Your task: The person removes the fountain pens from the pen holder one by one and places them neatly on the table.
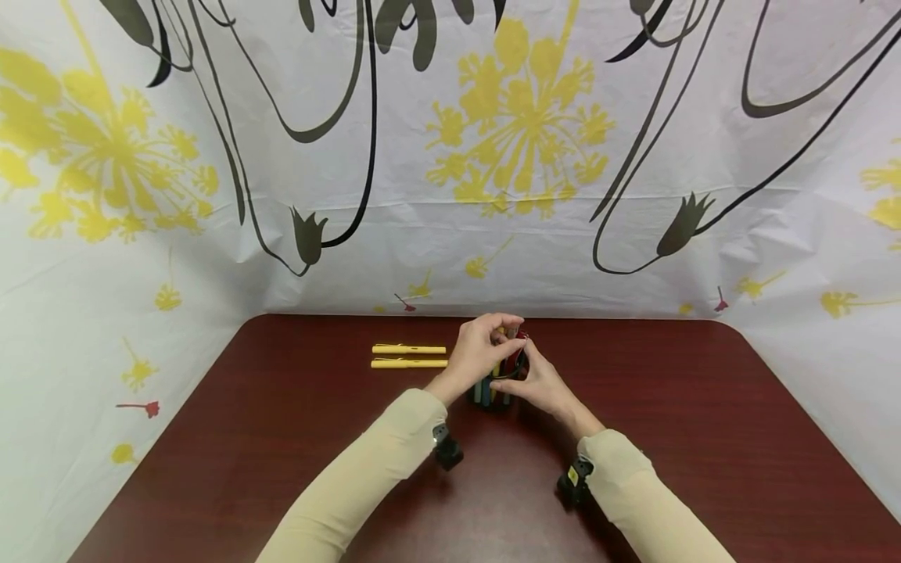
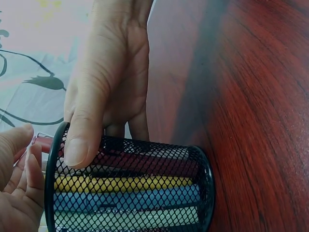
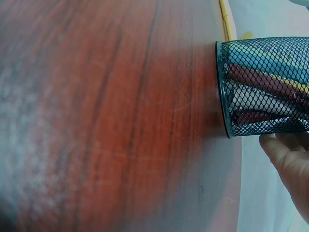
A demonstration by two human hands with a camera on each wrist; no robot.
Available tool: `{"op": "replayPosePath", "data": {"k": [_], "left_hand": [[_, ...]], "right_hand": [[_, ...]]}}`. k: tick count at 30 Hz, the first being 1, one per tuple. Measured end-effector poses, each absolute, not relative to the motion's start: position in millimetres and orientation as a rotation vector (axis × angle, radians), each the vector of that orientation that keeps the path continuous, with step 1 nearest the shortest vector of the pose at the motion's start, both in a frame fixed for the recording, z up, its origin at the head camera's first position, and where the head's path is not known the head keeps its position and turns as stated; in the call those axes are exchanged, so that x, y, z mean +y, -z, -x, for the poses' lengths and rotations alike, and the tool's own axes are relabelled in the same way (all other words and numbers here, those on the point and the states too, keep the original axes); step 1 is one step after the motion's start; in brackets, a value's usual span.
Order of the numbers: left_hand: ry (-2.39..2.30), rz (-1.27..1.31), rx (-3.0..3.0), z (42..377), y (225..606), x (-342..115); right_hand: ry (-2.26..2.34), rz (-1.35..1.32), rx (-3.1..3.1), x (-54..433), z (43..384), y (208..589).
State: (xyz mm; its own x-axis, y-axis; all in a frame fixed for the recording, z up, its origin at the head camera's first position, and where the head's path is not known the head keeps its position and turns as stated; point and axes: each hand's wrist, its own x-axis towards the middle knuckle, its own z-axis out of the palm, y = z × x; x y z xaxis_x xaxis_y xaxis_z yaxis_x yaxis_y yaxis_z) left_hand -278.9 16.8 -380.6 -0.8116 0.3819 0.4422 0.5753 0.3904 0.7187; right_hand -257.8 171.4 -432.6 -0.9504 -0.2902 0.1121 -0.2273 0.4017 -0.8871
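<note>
A black mesh pen holder [image 2: 206, 169] stands upright on the table, with red, yellow, blue and pale green pens showing through its mesh. My right hand [image 1: 543, 385] grips it near the top, the thumb pressed on the near side below the rim and the other fingers behind. Over the opening, my left hand [image 1: 479, 348] pinches a red pen [image 2: 44, 141] with a wire clip, whose end sticks out past the rim. The left fingertips partly hide that pen.
Two yellow pens [image 1: 408, 363] lie side by side on the dark red wooden table [image 1: 281, 438], left of the holder. A white floral-printed curtain [image 1: 394, 172] hangs behind the table's far edge. Camera units [image 1: 446, 450] are strapped at both wrists.
</note>
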Motion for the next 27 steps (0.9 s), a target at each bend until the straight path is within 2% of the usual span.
{"op": "replayPosePath", "data": {"k": [7,15,27], "left_hand": [[1.306,0.836,-2.483,277,381,21],[1.182,0.831,-2.482,276,382,22],[1.1,0.844,-2.473,276,387,25]], "right_hand": [[1.653,0.468,2.547,164,243,407],[1.666,0.497,2.562,170,260,432],[1.684,0.511,2.561,170,262,434]]}}
